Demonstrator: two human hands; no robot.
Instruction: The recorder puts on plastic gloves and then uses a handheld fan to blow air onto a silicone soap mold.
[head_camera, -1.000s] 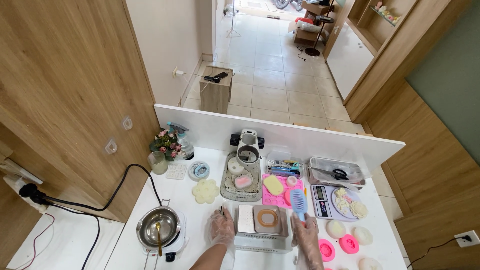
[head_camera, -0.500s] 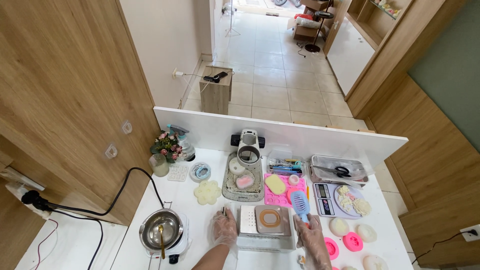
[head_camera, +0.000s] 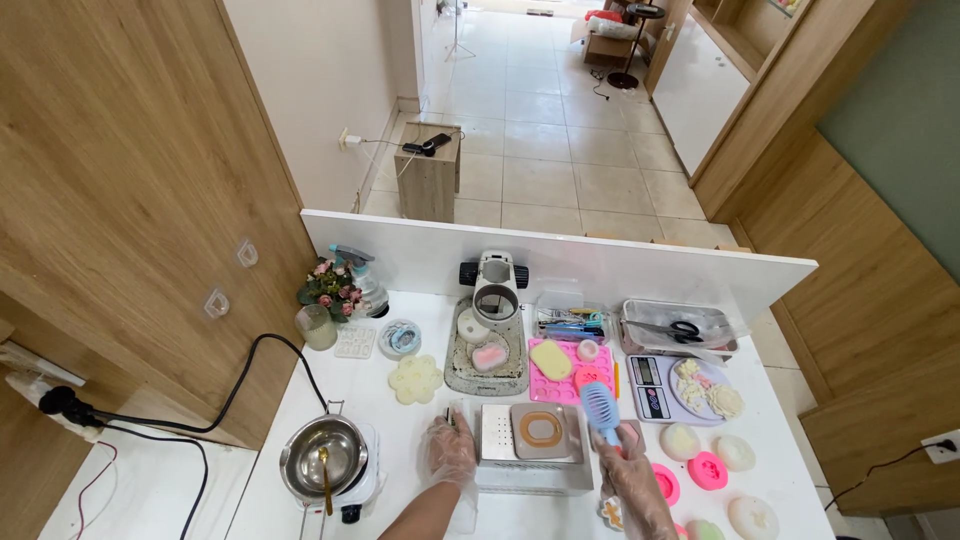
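Note:
Both my hands wear clear plastic gloves. My left hand (head_camera: 450, 455) rests on the left end of a small white box-shaped device (head_camera: 530, 448) at the table's front; a tan tray with a ring-shaped piece (head_camera: 541, 430) lies on top of it. My right hand (head_camera: 632, 475) holds a blue slotted tool (head_camera: 600, 408) upright at the device's right end. A pink silicone mould (head_camera: 572, 361) with a yellow oval piece lies just behind.
A steel pot on a small hot plate (head_camera: 325, 462) stands front left, its black cable running off the table. A stone tray (head_camera: 487, 352), a digital scale (head_camera: 650, 385), a plate of white pieces (head_camera: 708, 388), pink and white soaps (head_camera: 708, 468), scissors in a clear tray (head_camera: 678, 328) and a flower pot (head_camera: 328, 285) surround the device.
The view has shifted slightly downward and closer. My right hand has lifted the blue tool a little to the right; my left hand stays on the device's left end.

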